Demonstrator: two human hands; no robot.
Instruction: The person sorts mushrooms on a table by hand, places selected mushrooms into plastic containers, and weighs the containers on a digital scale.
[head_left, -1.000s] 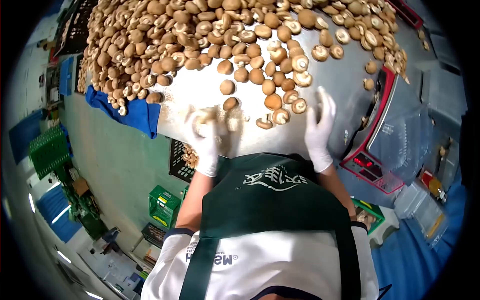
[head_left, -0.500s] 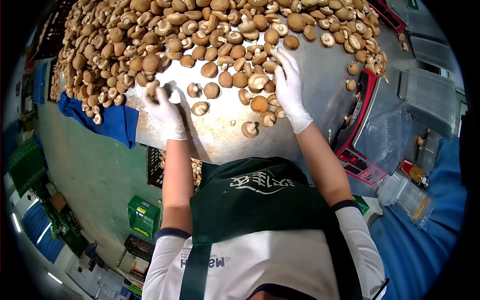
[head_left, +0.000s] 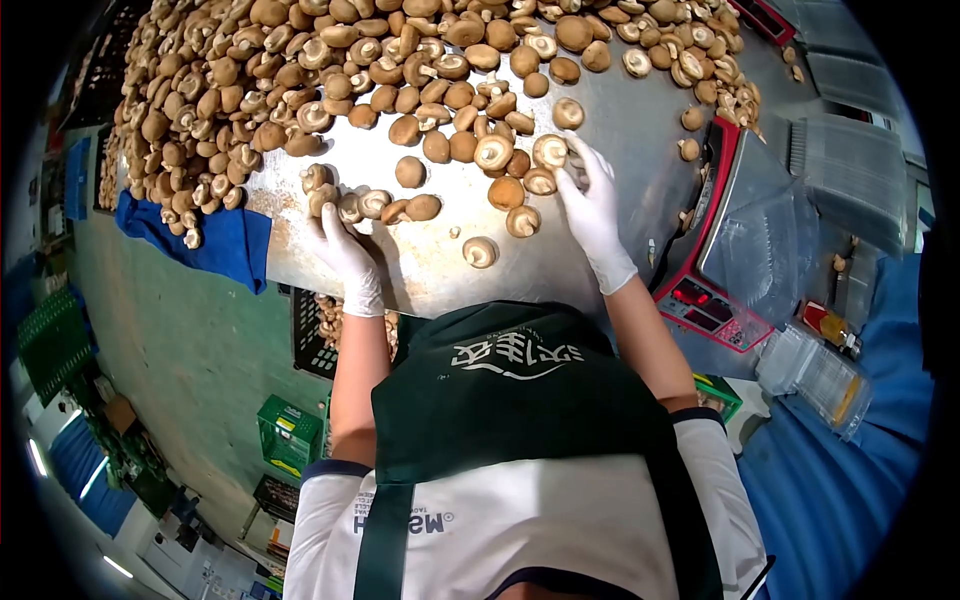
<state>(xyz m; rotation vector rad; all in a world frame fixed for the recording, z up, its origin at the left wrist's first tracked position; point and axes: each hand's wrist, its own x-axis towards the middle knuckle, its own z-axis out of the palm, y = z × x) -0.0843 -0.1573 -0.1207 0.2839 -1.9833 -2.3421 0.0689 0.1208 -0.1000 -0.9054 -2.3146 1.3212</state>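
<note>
Brown shiitake mushrooms lie about both of my white-gloved hands on the metal table (head_left: 420, 275). My left hand (head_left: 345, 252) has its fingers closed on a shiitake mushroom (head_left: 322, 200); another mushroom (head_left: 315, 177) sits just beyond it. Beside these fingers are a few more mushrooms (head_left: 374, 204), some with gills up. On the other side, my right hand (head_left: 597, 215) holds an upturned shiitake mushroom (head_left: 549, 151) at the tips of its thumb and fingers. Close to it are a gills-up mushroom (head_left: 522, 221) and a brown-capped one (head_left: 506, 193).
A large mushroom heap (head_left: 220, 110) covers the far and left parts of the table. To the right stands a red-edged scale (head_left: 700, 290) with clear plastic trays (head_left: 850, 190) past it. A blue cloth (head_left: 245, 245) hangs at the left edge; a black crate (head_left: 312, 335) is below.
My left hand has moved right and toward me, and mushrooms now cluster beside it. My right hand has drawn back slightly, its fingers now at an upturned mushroom. Several mushrooms between the hands have shifted.
</note>
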